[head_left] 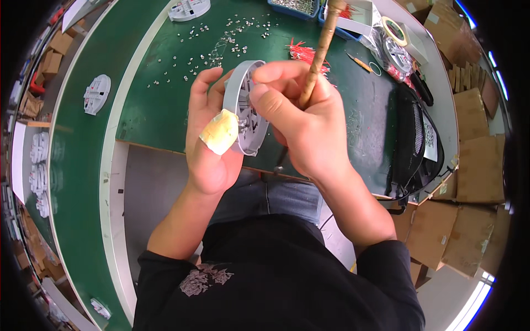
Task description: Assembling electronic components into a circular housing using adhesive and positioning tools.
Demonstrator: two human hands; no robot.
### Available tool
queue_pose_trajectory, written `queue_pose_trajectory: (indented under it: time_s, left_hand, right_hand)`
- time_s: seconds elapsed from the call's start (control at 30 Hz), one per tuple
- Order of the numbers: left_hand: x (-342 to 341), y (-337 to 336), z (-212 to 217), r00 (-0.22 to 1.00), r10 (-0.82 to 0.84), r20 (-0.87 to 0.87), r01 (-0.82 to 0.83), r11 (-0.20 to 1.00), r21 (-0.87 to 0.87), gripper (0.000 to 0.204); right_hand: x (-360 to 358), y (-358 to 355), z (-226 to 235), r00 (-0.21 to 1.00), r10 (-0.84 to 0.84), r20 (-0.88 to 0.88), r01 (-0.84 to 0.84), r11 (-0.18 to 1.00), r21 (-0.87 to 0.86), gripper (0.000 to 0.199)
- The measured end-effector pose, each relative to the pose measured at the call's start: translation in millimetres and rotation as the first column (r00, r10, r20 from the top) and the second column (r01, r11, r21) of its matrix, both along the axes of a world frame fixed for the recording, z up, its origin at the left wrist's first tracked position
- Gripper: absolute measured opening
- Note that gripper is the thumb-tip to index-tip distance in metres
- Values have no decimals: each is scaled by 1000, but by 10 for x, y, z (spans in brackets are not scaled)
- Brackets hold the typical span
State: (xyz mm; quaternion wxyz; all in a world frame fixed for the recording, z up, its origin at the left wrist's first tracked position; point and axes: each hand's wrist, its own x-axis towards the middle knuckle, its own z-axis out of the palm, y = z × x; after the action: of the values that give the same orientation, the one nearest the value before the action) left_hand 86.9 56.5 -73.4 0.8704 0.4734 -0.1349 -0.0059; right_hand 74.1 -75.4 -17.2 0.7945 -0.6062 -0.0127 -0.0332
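My left hand (207, 160) is closed round a shallow, round grey plastic housing (234, 88), tilted on edge with its ribbed inside turned toward my right hand. A yellow wrapping (220, 132) covers the left thumb and presses at the housing's rim. My right hand (309, 118) has its thumb and forefinger pinched at the housing's inside; whether a small part sits between them is hidden. Through the right hand's other fingers runs a long, thin tool with a tan, wrapped-looking handle (326, 44). Its dark lower end comes out below the palm.
Small metal parts (193, 69) lie scattered on the green table, with red-and-white wires (303, 53) behind my hands. Blue bins (298, 12) stand at the back. At right are a tape roll (394, 31), a wooden-handled tool (361, 63) and a black bag (408, 143). Similar housings (97, 95) sit on the left belt.
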Motion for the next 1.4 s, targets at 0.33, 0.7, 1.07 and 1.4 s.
queue_pose_trajectory:
  time_s: [0.33,0.7,1.07,1.4]
  left_hand:
    - [-45,61,12,990,-139,-10,131,950,-283,70]
    - [-26,118,-31,992,-109,69,117,986,-118,72]
    - [-84,45,-22,992,-103,67,114,974,-194,69]
    - [-114,39,-39,984,-175,45,180,960,-216,70]
  right_hand:
    - [-70,-77,-92,995,26,100,23,886,-463,15]
    - [-38,-96,-33,993,9,117,48,876,-480,14]
    - [-149,-9,-64,997,-41,72,62,943,-326,21]
    - [-87,-42,-205,970,-57,237,134,936,-327,16]
